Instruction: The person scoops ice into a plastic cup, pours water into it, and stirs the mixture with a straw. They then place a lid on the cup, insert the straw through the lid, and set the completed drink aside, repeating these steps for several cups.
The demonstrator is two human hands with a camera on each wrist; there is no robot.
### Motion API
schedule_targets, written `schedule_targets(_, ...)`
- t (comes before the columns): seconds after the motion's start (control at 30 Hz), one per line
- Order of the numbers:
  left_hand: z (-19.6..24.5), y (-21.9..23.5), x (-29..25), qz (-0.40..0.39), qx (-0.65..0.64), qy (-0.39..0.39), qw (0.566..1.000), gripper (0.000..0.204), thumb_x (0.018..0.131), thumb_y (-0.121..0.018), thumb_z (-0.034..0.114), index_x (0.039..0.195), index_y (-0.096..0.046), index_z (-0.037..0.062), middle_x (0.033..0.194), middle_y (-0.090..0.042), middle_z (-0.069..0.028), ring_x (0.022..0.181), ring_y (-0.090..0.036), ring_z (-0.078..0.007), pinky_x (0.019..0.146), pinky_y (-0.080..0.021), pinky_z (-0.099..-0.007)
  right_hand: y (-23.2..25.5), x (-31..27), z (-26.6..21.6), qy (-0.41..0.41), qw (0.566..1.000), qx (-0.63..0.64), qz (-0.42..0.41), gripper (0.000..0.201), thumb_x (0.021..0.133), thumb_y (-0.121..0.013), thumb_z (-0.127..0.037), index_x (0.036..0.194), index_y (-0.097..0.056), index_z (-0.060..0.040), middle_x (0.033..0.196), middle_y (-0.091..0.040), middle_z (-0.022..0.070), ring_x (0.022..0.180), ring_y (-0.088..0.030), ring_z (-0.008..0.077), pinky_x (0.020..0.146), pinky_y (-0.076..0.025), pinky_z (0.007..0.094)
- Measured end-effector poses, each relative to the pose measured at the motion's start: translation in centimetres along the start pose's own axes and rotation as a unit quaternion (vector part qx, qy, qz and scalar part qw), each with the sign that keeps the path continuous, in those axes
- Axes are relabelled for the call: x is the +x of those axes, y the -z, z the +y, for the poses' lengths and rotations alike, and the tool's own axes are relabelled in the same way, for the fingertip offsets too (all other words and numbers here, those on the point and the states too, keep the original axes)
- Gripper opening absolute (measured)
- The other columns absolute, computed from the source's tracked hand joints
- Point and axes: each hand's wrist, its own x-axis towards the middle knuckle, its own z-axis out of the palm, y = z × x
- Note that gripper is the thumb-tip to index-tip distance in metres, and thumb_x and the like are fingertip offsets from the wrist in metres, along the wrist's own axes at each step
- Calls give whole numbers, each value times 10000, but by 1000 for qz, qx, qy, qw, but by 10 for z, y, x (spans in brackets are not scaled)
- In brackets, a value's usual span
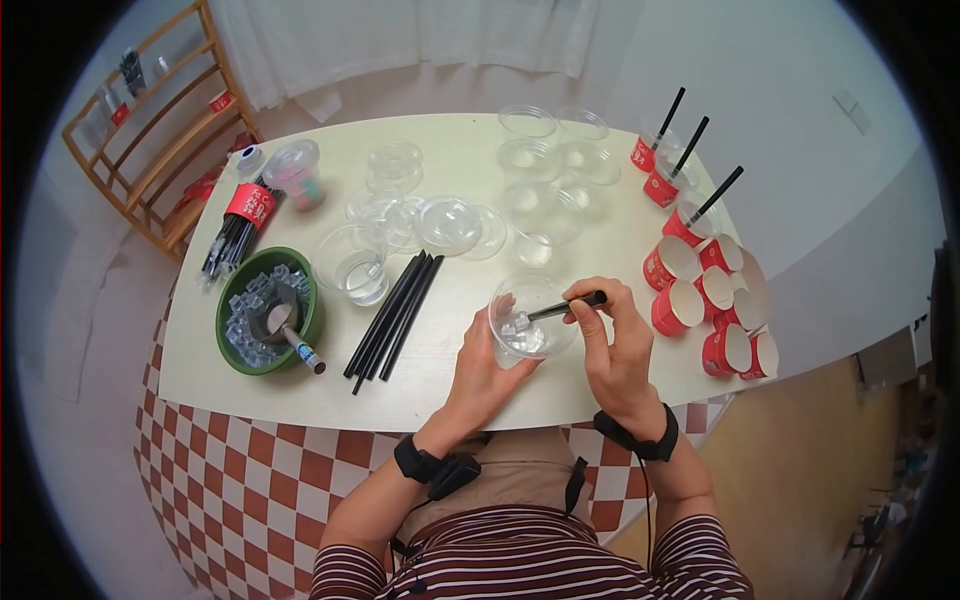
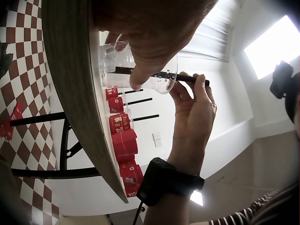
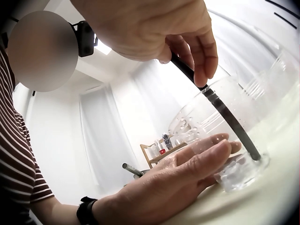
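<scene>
My left hand [image 1: 478,370] grips a clear plastic cup [image 1: 537,290] from its left side, near the table's front edge. Thumb and fingers curl around the cup's wall. With thumb and fingertips, my right hand [image 1: 618,350] pinches the upper end of a black straw [image 1: 566,306] over the cup's rim. The straw slants down into the cup, its lower end near the bottom in the right wrist view. Ice cubes [image 3: 236,174] lie at the bottom of the cup, and droplets cling to its wall.
Loose black straws [image 1: 397,318] lie left of the hands. Farther left, a green bowl [image 1: 314,325] holds ice and a scoop [image 1: 295,338]. Clear lids [image 1: 448,225] and clear cups [image 1: 530,160] stand behind. Red paper cups [image 1: 676,308] line the right side, several with straws.
</scene>
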Motion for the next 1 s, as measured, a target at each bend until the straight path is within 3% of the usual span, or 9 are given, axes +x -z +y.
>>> schedule_targets(0.23, 2, 1, 0, -1, -5, 8, 1000, 786, 764, -824, 147, 1428, -437, -18, 1342, -547, -212, 1249, -547, -380, 1055, -445, -436, -3, -2, -8, -60, 992, 107, -23, 139, 978, -607, 2, 1110, -565, 13, 892, -642, 129, 748, -655, 226, 705, -534, 318)
schedule_targets(0.33, 2, 1, 0, 0, 4, 2, 1000, 788, 766, -824, 146, 1431, -435, -18, 1346, -546, -212, 1255, -543, -380, 1059, -442, -438, 3, 0, -7, -65, 995, 68, -20, 138, 978, -609, -2, 1107, -560, 12, 871, -634, 129, 708, -640, 216, 677, -528, 316)
schedule_targets(0.43, 2, 1, 0, -2, 20, -4, 1000, 792, 775, -833, 148, 1434, -430, -27, 1356, -552, -214, 1266, -552, -357, 1062, -449, -421, 8, 3, -6, -42, 999, -6, -6, 135, 976, -611, 0, 1100, -562, 14, 878, -631, 126, 713, -633, 222, 681, -522, 324)
schedule_targets(0.53, 0, 1, 0, -5, 38, -11, 999, 792, 792, -849, 157, 1432, -426, -42, 1368, -566, -214, 1269, -579, -311, 1058, -468, -384, 4, 1, 5, 12, 1000, -9, 5, 132, 972, -612, 6, 1096, -566, 13, 889, -627, 125, 727, -634, 227, 693, -520, 332)
schedule_targets(0.6, -1, 0, 0, -3, 34, -11, 999, 789, 791, -851, 157, 1428, -429, -38, 1370, -562, -208, 1264, -580, -305, 1055, -469, -380, 1, -1, 4, 6, 1000, 26, -4, 134, 969, -611, 14, 1097, -570, 12, 895, -624, 124, 738, -639, 231, 703, -522, 334)
schedule_targets(0.7, 0, -1, 0, -3, -7, 6, 1000, 809, 763, -837, 149, 1442, -426, -11, 1356, -548, -206, 1274, -535, -373, 1069, -438, -431, 0, -2, -1, -17, 998, 61, -17, 135, 969, -606, 24, 1099, -570, 12, 906, -621, 123, 745, -659, 220, 711, -528, 320)
schedule_targets(0.87, 2, 1, 1, -6, 2, 9, 1000, 811, 766, -837, 156, 1446, -424, -5, 1360, -543, -203, 1269, -537, -372, 1067, -440, -430, 6, 0, -4, -38, 997, 67, -24, 118, 984, -591, 15, 1099, -563, 16, 939, -625, 115, 739, -667, 188, 713, -530, 300)
schedule_targets(1.0, 3, 1, 0, -5, 5, 11, 1000, 808, 771, -834, 155, 1447, -422, -8, 1364, -540, -202, 1279, -528, -375, 1067, -440, -431, 3, -3, 1, -61, 987, 149, -2, 113, 995, -580, 4, 1103, -555, 19, 943, -623, 114, 733, -664, 186, 707, -532, 304)
